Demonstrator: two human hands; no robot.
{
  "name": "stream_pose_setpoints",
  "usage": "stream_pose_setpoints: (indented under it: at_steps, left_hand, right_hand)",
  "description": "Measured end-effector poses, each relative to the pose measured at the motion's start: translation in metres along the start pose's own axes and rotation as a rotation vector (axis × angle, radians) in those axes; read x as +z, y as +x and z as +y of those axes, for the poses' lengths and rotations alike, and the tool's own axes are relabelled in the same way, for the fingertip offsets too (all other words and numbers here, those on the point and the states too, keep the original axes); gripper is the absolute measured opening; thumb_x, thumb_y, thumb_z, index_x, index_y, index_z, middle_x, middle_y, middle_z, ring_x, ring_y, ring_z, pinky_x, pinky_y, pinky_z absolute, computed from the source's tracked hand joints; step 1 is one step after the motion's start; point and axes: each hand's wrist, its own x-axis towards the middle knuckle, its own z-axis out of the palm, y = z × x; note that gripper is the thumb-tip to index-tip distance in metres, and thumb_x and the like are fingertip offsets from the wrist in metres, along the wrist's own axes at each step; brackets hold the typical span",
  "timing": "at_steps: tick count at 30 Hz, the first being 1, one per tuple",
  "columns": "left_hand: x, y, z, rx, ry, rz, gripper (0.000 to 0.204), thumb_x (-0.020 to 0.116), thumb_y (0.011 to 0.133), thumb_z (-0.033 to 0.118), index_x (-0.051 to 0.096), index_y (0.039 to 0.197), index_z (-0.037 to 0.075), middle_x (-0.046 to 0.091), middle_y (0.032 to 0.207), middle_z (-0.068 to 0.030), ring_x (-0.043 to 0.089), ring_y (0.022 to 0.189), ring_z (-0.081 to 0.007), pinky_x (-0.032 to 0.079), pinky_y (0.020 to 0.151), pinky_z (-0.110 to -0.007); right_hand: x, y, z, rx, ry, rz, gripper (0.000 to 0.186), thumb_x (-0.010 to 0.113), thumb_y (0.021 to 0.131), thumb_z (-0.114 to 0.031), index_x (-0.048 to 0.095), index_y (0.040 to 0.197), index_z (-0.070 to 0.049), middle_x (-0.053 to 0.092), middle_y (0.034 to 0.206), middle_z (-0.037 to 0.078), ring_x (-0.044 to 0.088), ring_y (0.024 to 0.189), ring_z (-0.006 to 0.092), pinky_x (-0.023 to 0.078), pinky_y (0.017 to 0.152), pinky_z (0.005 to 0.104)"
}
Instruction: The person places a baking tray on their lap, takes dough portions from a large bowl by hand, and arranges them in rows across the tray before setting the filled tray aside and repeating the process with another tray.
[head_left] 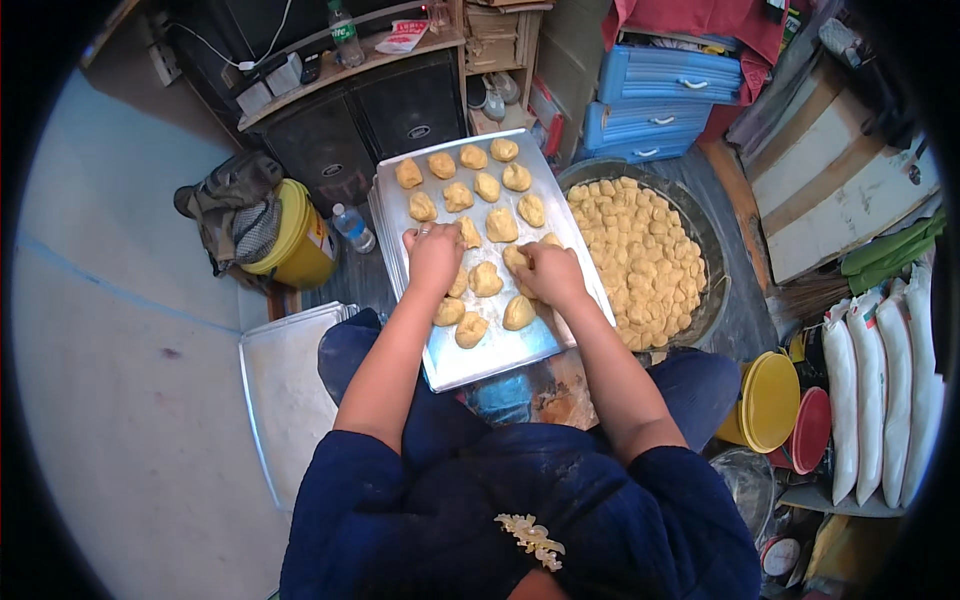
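A metal tray (pixel 543 338) with rows of yellowish dough pieces (pixel 500 225) rests in front of me on a stack of similar trays. At the tray's left side my left hand (pixel 435 260) has its fingers curled over a dough piece (pixel 467 232), partly hiding it. My right hand (pixel 550 275), on the right half, grips another dough piece (pixel 517 257) with curled fingers. Right of the tray, a large round basin (pixel 714 280) holds a heap of similar dough (pixel 650 260).
Beside my left leg lie flat trays (pixel 280 400); a yellow bucket (pixel 300 250) and water bottle (pixel 352 228) stand behind. Yellow (pixel 770 400) and red (pixel 805 435) buckets and white sacks (pixel 870 390) are at right. A dark cabinet (pixel 400 110) and blue drawers (pixel 655 90) line the back.
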Motion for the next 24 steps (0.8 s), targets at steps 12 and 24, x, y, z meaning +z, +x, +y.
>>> stream_pose_setpoints:
  at_steps: [12,24]
  left_hand:
    - [-0.051,-0.071,0.038,-0.065,-0.133,-0.119,0.041,0.064,0.083,0.025,0.059,0.12,0.008,0.054,0.124,-0.0154,0.05,0.114,-0.0307,0.031,0.098,-0.046]
    - [-0.051,-0.141,0.042,-0.26,-0.523,-0.097,0.045,0.061,0.085,0.014,0.052,0.126,-0.003,0.048,0.122,-0.0206,0.057,0.102,-0.0352,0.048,0.085,-0.037]
  right_hand:
    - [-0.005,-0.047,0.056,0.053,0.248,0.004,0.041,0.065,0.081,-0.042,0.061,0.098,-0.005,0.064,0.078,0.019,0.064,0.08,0.0356,0.05,0.071,0.0421]
    - [0.027,-0.066,0.013,-0.471,-0.028,0.129,0.024,0.064,0.075,-0.017,0.065,0.097,-0.008,0.057,0.095,0.014,0.057,0.092,0.0312,0.046,0.078,0.0413]
